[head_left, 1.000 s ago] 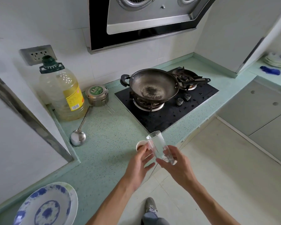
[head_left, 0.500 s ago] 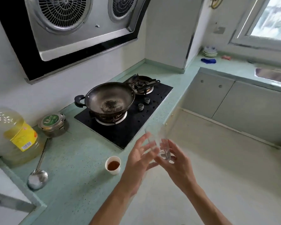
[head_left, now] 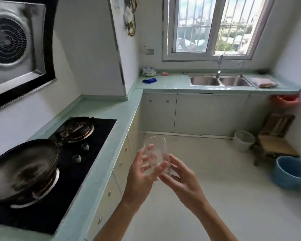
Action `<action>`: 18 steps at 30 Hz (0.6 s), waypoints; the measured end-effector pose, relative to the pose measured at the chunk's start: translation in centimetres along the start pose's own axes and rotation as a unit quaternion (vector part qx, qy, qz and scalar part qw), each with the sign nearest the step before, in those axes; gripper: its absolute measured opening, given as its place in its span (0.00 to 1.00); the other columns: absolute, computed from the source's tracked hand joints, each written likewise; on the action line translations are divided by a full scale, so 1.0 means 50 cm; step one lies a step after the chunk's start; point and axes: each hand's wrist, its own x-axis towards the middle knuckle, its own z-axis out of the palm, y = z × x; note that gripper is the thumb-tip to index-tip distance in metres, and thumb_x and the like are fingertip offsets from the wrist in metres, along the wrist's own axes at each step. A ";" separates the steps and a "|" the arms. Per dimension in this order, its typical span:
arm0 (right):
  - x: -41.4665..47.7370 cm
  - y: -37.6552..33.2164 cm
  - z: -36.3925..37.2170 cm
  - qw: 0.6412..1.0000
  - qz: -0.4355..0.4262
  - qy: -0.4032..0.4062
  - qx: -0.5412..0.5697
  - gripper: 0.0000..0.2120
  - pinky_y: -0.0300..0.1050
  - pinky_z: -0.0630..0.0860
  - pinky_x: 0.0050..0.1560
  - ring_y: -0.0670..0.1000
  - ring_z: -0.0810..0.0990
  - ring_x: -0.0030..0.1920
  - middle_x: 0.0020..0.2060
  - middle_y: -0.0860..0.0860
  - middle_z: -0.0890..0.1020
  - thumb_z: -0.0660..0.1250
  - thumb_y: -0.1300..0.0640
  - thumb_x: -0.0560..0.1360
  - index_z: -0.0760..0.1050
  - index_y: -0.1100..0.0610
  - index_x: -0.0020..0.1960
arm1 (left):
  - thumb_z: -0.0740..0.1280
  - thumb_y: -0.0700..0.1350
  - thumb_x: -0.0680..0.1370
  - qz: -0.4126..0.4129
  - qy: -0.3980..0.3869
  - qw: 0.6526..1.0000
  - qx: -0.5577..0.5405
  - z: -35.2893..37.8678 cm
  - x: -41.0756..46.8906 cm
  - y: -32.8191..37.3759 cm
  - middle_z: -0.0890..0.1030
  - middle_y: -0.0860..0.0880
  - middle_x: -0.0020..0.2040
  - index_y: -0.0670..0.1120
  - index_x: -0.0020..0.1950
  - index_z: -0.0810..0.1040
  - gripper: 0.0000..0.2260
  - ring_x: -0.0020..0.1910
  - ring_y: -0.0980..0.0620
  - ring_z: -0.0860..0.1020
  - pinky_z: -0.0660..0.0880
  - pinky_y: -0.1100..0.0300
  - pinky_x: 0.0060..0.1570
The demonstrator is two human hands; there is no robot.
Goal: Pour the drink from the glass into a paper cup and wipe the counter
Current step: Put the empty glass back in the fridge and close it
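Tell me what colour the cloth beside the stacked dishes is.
Blue; the cloth shows in the head view.

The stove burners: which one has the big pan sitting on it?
The nearer burner, at the lower left of the black stove, carries the dark wok. The farther burner, closer to the counter corner, is bare, its metal grate showing.

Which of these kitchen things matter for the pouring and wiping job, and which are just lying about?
Belongs to the job:
glass, empty, held between left hand and right hand
green counter
blue cloth, possibly for wiping

Lying about:
wok
sink
blue basin
white bin
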 end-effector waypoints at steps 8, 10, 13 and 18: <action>0.026 -0.011 -0.242 0.951 0.094 0.109 0.275 0.20 0.54 0.72 0.67 0.60 0.78 0.65 0.62 0.60 0.80 0.65 0.64 0.76 0.73 0.62 0.68 | 0.79 0.58 0.64 0.014 -0.103 0.995 0.002 0.230 0.147 0.022 0.82 0.56 0.58 0.62 0.64 0.75 0.30 0.56 0.50 0.84 0.83 0.45 0.50; 0.028 -0.008 -0.294 0.932 0.108 0.136 0.317 0.17 0.55 0.71 0.69 0.62 0.78 0.64 0.61 0.62 0.80 0.61 0.65 0.79 0.72 0.64 0.67 | 0.79 0.59 0.63 0.010 -0.140 0.990 0.002 0.283 0.174 0.018 0.83 0.55 0.59 0.62 0.64 0.76 0.31 0.56 0.49 0.84 0.83 0.45 0.50; 0.039 -0.002 -0.359 0.916 0.112 0.165 0.347 0.19 0.58 0.69 0.70 0.64 0.78 0.63 0.60 0.64 0.81 0.67 0.61 0.77 0.73 0.64 0.67 | 0.80 0.59 0.62 0.008 -0.186 0.983 0.005 0.358 0.220 0.009 0.82 0.52 0.60 0.61 0.64 0.76 0.32 0.57 0.46 0.83 0.83 0.43 0.50; 0.065 0.010 -0.461 0.885 0.085 0.253 0.381 0.35 0.58 0.70 0.69 0.64 0.78 0.63 0.63 0.63 0.79 0.77 0.52 0.63 0.73 0.65 0.66 | 0.79 0.55 0.65 0.013 -0.277 0.961 0.013 0.486 0.308 0.001 0.84 0.52 0.56 0.60 0.65 0.76 0.29 0.54 0.48 0.85 0.83 0.43 0.50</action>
